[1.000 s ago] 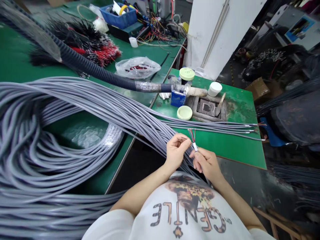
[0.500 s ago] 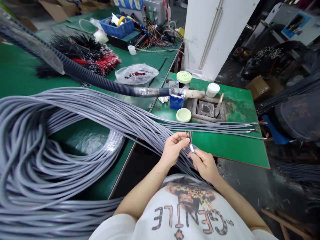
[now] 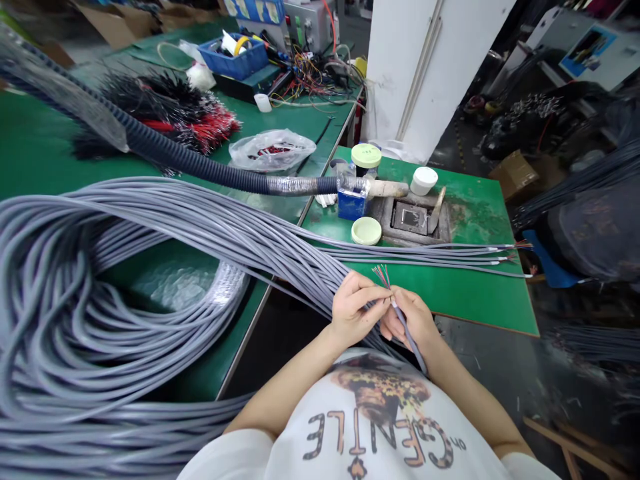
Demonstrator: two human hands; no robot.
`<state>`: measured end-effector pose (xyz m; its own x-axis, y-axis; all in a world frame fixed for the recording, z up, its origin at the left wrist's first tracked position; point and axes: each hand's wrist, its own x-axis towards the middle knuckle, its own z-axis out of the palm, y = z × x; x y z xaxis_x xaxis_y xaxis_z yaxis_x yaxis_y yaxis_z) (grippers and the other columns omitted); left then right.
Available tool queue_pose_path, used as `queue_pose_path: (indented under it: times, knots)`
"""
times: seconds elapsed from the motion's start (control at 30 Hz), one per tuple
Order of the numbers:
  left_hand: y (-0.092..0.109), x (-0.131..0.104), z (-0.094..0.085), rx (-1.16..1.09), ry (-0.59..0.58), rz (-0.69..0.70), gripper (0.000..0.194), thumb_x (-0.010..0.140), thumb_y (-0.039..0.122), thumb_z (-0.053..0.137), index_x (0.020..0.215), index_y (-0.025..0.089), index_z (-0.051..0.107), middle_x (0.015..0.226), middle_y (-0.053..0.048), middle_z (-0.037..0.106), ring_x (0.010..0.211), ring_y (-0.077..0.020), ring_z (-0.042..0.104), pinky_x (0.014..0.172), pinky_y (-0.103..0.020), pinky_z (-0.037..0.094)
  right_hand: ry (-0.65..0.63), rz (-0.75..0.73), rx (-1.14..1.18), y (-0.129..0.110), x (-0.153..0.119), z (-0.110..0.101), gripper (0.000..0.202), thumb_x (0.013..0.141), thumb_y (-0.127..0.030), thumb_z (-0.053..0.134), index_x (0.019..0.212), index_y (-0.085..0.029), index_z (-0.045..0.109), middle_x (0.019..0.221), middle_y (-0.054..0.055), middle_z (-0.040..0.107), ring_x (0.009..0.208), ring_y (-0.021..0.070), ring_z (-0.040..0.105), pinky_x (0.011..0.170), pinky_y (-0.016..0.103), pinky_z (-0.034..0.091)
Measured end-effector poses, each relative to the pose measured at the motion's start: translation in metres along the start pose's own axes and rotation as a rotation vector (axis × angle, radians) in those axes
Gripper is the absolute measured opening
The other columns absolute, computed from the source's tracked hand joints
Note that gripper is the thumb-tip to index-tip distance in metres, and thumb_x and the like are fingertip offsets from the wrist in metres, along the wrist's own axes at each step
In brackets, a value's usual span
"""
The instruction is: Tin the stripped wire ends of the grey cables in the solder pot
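Observation:
A grey multi-core cable [image 3: 411, 341] runs down along my right palm toward my shirt. From its stripped end, thin coloured wires [image 3: 382, 275] fan out up and to the left. My right hand [image 3: 414, 319] is closed around the cable just below that end. The fingertips of my left hand [image 3: 356, 308] pinch at the base of the wires, against my right fingertips. A bit of white shows there, mostly hidden by the fingers. Behind my hands passes a thick bundle of grey cables [image 3: 280, 233], coiled at the left.
Several finished cable ends [image 3: 470, 253] lie across the green board [image 3: 480, 293]. Beyond them sit a solder pot [image 3: 413, 219], a pale lid [image 3: 367, 231], a white jar [image 3: 424, 180] and a blue box [image 3: 352, 203]. A ribbed hose [image 3: 200, 163] hangs over the table.
My left fingers have moved from the wire tips down to their base. The wires now spread freely, and my right hand has turned, showing more of the cable below it.

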<state>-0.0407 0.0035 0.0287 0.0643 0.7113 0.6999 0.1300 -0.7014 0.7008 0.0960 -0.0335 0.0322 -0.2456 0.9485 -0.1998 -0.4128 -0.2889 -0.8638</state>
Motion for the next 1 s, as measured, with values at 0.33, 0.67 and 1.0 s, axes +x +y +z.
queue_pose_path:
  times: [0.33,0.67,1.0]
  knots:
    - [0.002,-0.008,0.016,-0.556,0.092,-0.475,0.002,0.080,0.022,0.068,0.082,0.021,0.067,0.072,0.003,0.054,0.052,-0.0064,0.054,0.053,-0.023,0.047,0.248,-0.260,-0.103,0.001,0.014,0.005,0.017,0.083,-0.034,0.063,0.077,-0.018,0.061,0.046,-0.006,0.050,0.039,0.0078,0.042,0.045,0.023,0.038]
    - [-0.010,-0.008,0.021,-0.571,0.159,-0.766,0.019,0.075,0.035,0.072,0.084,0.019,0.064,0.070,0.002,0.057,0.060,-0.0090,0.050,0.058,-0.022,0.042,0.341,-0.375,-0.654,-0.038,0.029,0.001,0.026,0.082,-0.036,0.060,0.065,-0.017,0.056,0.054,-0.004,0.050,0.049,0.0083,0.042,0.051,0.023,0.035]
    - [-0.068,-0.011,0.002,0.264,-0.128,-0.162,0.012,0.086,0.024,0.056,0.087,0.020,0.067,0.076,-0.004,0.068,0.072,-0.0161,0.058,0.070,-0.031,0.037,0.269,-0.311,-1.141,-0.078,0.143,-0.036,0.023,0.073,-0.030,0.057,0.055,-0.016,0.052,0.048,-0.002,0.054,0.048,0.0095,0.044,0.050,0.023,0.032]
